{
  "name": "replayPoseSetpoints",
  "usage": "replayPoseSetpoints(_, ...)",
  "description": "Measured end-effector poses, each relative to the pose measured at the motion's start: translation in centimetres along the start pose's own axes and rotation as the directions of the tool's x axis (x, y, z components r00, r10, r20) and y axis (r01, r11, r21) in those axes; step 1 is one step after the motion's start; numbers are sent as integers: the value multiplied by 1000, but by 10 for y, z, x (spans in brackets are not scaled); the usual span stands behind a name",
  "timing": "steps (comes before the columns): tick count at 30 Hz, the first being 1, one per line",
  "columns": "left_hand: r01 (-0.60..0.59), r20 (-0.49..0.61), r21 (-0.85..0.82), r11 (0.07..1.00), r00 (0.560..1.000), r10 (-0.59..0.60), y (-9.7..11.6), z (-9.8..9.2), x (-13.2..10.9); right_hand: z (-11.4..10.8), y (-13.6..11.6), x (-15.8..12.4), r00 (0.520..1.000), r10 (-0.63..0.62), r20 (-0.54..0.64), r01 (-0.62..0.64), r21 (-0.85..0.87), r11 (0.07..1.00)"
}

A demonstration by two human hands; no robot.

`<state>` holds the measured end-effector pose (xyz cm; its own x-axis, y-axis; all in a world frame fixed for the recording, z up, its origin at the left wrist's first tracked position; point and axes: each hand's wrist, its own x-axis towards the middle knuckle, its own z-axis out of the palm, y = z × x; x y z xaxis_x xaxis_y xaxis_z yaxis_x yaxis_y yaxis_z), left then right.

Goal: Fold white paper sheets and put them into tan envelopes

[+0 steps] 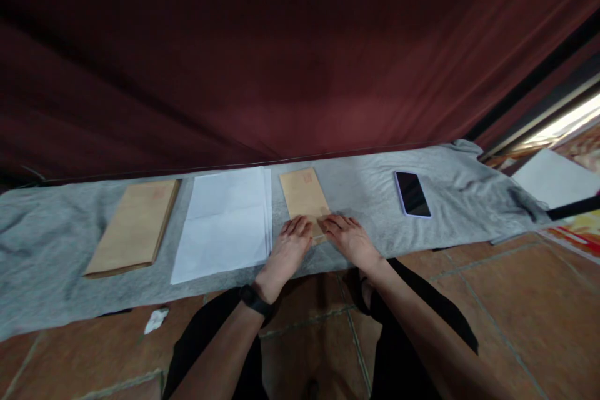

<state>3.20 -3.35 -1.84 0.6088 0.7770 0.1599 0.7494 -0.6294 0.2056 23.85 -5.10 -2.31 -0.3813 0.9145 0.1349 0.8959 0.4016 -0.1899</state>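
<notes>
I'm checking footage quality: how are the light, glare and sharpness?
All in the head view: dim overall, red cloth darkest toward the top; a bright strip glaring at the right edge; print on the small envelope too soft to read.

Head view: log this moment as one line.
left hand: touching rectangular brown paper envelope, near end | right hand: touching same end | envelope's left: white paper sheets

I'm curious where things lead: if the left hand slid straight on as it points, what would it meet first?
The left hand would likely slide first over the brown envelope it touches, though depth is unclear.
</notes>
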Motion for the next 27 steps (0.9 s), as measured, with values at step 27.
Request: replayPoseSetpoints(27,149,-28,-179,973,987,-157,3,7,-5,8,13,5,999,-3,-36,12,241,970)
